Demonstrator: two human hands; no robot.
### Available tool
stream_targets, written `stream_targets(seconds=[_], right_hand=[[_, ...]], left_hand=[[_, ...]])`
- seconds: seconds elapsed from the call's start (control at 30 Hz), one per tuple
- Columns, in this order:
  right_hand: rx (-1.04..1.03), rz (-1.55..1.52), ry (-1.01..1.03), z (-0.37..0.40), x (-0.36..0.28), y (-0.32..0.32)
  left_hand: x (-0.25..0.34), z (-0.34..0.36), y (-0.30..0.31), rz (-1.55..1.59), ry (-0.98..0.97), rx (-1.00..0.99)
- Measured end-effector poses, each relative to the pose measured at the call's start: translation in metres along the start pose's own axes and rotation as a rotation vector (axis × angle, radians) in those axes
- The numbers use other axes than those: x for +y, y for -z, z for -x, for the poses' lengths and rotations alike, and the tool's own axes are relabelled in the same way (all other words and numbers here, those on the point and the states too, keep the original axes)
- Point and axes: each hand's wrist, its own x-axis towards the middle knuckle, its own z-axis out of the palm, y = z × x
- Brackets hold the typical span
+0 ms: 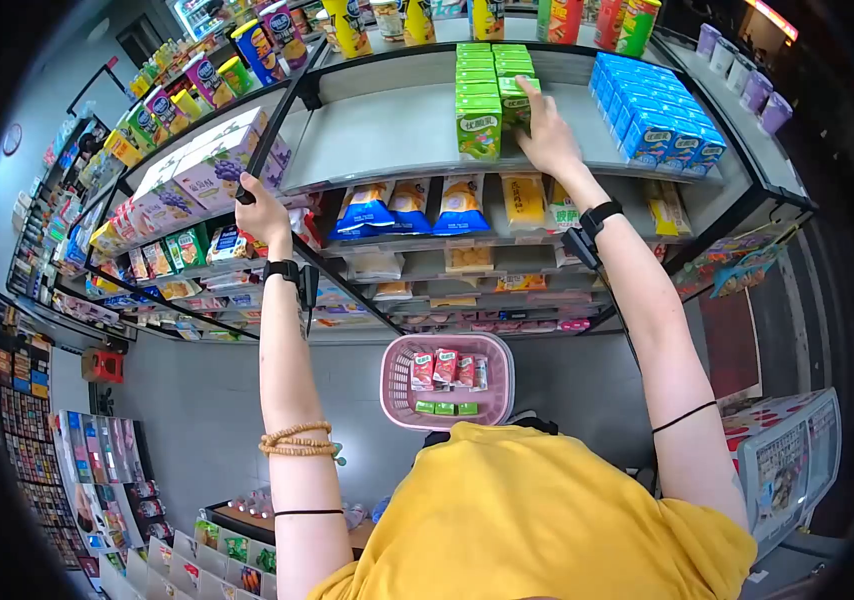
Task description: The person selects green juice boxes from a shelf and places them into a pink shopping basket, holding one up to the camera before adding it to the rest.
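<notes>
My right hand is at the top shelf, its fingers on the front carton of the right-hand row of green drink cartons. Its thumb and fingers lie around that carton's side and top. Over on the left, my left hand is closed around the black upright post of the shelf, near purple-and-white boxes. Blue cartons stand in rows to the right of the green ones. Below, a pink basket on the floor holds red-and-white cartons and green cartons.
Snack tubes line the upper ledge. Blue-and-white bags and yellow packs fill the shelf below the cartons. Cups stand at the right. A glass-sided case is at lower right, a divided rack at lower left.
</notes>
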Motion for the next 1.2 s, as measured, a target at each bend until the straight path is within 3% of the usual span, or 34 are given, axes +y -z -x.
stream_targets(seconds=[1.2], right_hand=[[0.005,0.006,0.013,0.0003,0.0023,-0.0016]], left_hand=[[0.0035,0.0008,0.0009,-0.002,-0.023,0.012]])
